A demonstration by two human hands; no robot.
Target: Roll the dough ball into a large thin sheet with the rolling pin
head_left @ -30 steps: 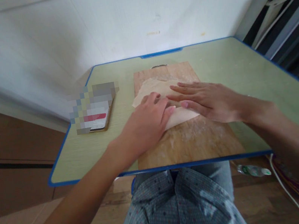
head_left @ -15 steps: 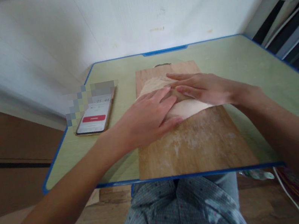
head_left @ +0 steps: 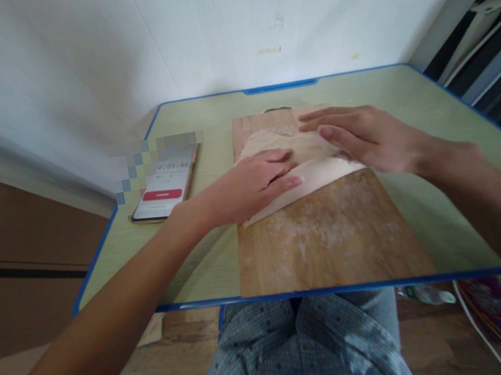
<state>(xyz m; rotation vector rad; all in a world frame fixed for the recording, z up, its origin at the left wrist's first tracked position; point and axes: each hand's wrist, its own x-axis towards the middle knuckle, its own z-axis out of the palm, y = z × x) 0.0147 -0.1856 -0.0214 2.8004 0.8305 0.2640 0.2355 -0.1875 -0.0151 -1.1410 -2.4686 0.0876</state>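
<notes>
A flat sheet of pale dough (head_left: pixel 306 147) lies on the far half of a wooden cutting board (head_left: pixel 327 245), its near edge folded over into a straight band. My left hand (head_left: pixel 263 179) rests on the dough's left part, fingers stretched out toward the right. On the right side, my right hand (head_left: pixel 361 134) lies with its fingers extended over the dough and its thumb on the folded band. Neither hand grips anything. White flour is smeared over the near half of the board. Parts of the dough are hidden under both hands.
A smartphone (head_left: pixel 162 189) with a running timer lies left of the board on a light green table (head_left: pixel 414 102) with blue edging. A white wall (head_left: pixel 223 25) stands behind. Below the table's right side, a plastic bottle (head_left: pixel 426 294) and a white cable (head_left: pixel 477 322) lie on the floor.
My hands have moved apart, the right one shifting right and the left one drawing slightly back. More of the dough's middle and its folded near edge now show.
</notes>
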